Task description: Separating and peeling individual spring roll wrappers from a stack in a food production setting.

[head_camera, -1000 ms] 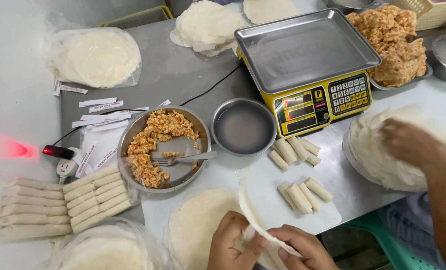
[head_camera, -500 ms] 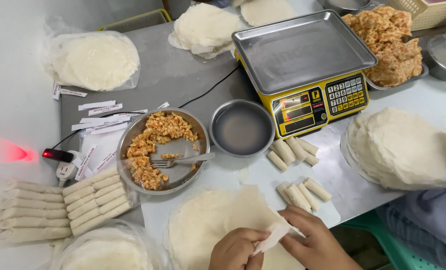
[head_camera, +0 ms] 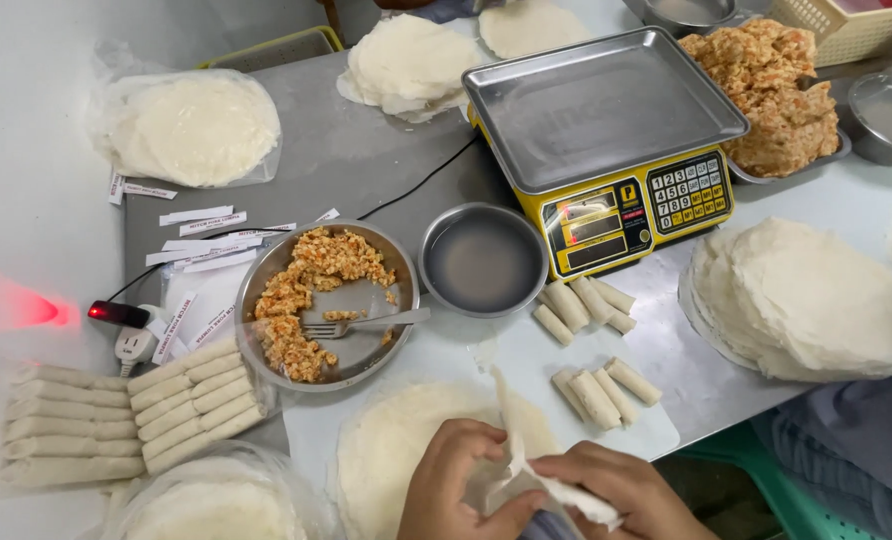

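Note:
At the bottom edge, my left hand (head_camera: 459, 486) and my right hand (head_camera: 614, 492) both pinch a thin white wrapper sheet (head_camera: 526, 463), peeling it up off the round stack of wrappers (head_camera: 386, 452) below. Just behind the stack stands a metal pan of orange minced filling (head_camera: 318, 300) with a fork (head_camera: 366, 323) lying in it. Two small groups of finished rolls lie on the white board, one group (head_camera: 603, 387) to the right of my hands and the other group of rolls (head_camera: 581, 305) farther back.
A small metal bowl of liquid (head_camera: 483, 258) and a yellow weighing scale (head_camera: 611, 145) stand behind. Rows of finished rolls (head_camera: 116, 410) lie left. More wrapper stacks (head_camera: 811, 298) sit right and far back, with a tray of filling (head_camera: 776, 90). Another person's sleeve (head_camera: 866, 440) is at right.
The wrapper I was lifting has been pulled lower toward me and bunched between both hands. The other person's hand has withdrawn from the right wrapper stack.

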